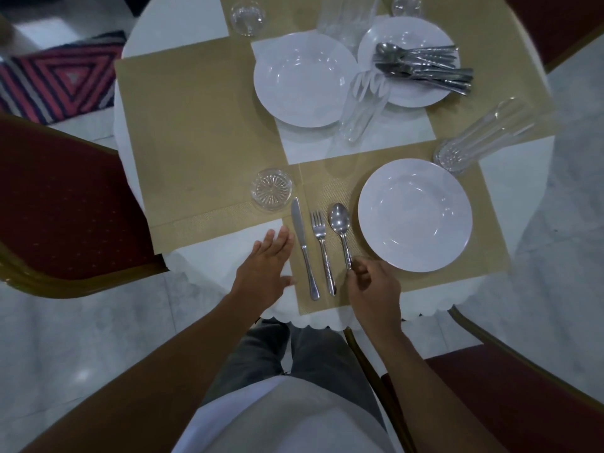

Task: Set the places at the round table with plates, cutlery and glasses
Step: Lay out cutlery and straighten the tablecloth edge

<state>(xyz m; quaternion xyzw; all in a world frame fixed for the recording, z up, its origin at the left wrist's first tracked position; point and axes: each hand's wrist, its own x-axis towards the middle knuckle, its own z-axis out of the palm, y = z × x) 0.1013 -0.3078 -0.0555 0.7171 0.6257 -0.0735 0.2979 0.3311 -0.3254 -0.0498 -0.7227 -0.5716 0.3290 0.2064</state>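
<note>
Across the middle of the view spreads the round table (183, 21) under a white cloth with a scalloped edge, a red chair (65, 197) at its left and a second red chair (523, 403) at the lower right. Tan mats cover much of the cloth, and the near placemat (327, 184) lies straight before the person. On its right half sits a white plate (415, 215). At the table's centre rests a second plate (305, 80), and just beyond it a third plate (405, 34) carries a pile of cutlery (425, 68). A tall glass (359, 109) stands between those two plates, and another glass (483, 135) stands just past the near plate's far right rim. The left hand (264, 266) lies flat on the cloth, fingers straight and together, just beside the near placemat's left edge. The right hand (372, 286) pinches the end of the spoon's handle. A short glass (272, 189) stands just beyond the knife's tip. Left of the plate lie, side by side and apart, the knife (304, 250), the fork (323, 253) and the spoon (341, 230), handles toward the person.
</note>
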